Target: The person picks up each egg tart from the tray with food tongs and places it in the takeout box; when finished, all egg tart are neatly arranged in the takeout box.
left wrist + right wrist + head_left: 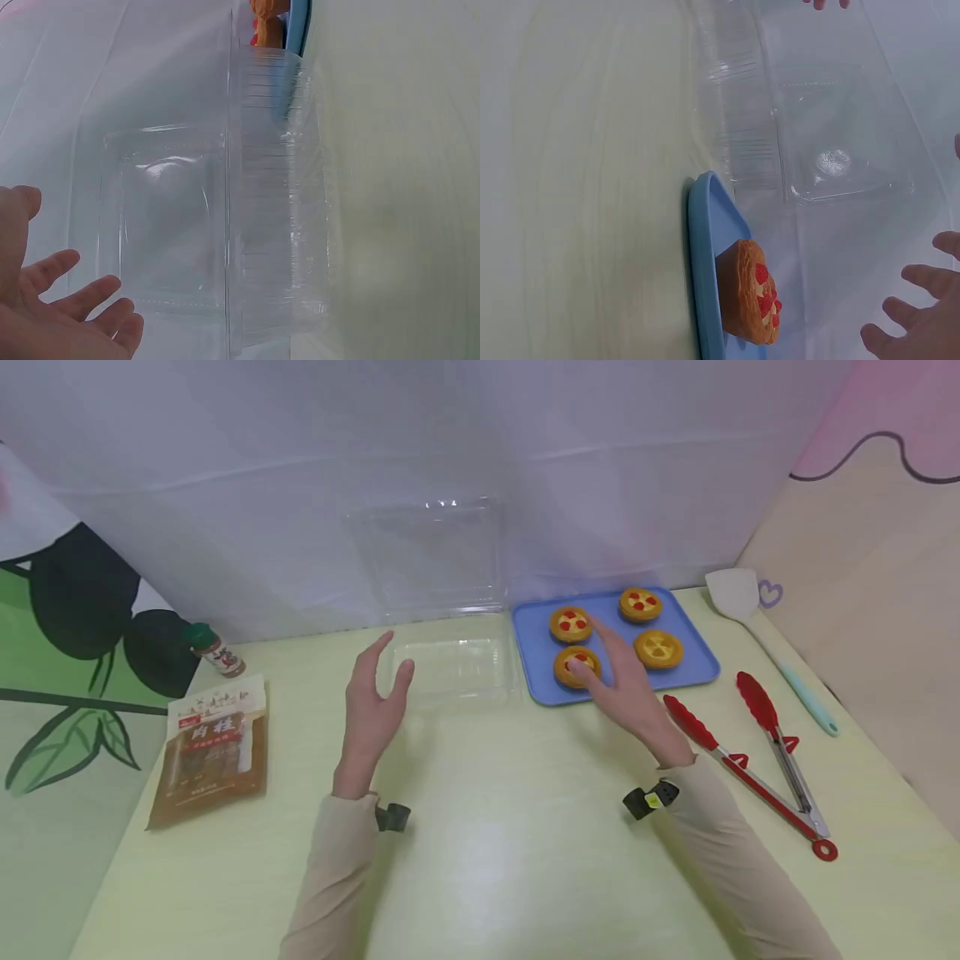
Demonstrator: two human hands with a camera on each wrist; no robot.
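Note:
My left hand [373, 710] is raised near the left front of a clear plastic clamshell box [450, 668], fingers loosely extended and holding nothing. The box's lid [431, 560] stands upright against the back cloth. My right hand [630, 689] hovers over the front of a blue tray [540, 689], its fingers spread and nothing in them. Several egg tarts lie on the tray: a red-topped tart [570, 624] and a plain yellow tart [658, 649] among them. In the head view the right thumb overlaps the front-left tart [576, 667]. The right wrist view shows one tart [747, 292] by the tray's edge.
Red-tipped tongs [780, 777] lie spread to the right, with a white spatula [772, 643] behind them. At the left are a brown food packet [210, 752] and a green-capped seasoning bottle [214, 650]. Cloth walls stand along the back and sides.

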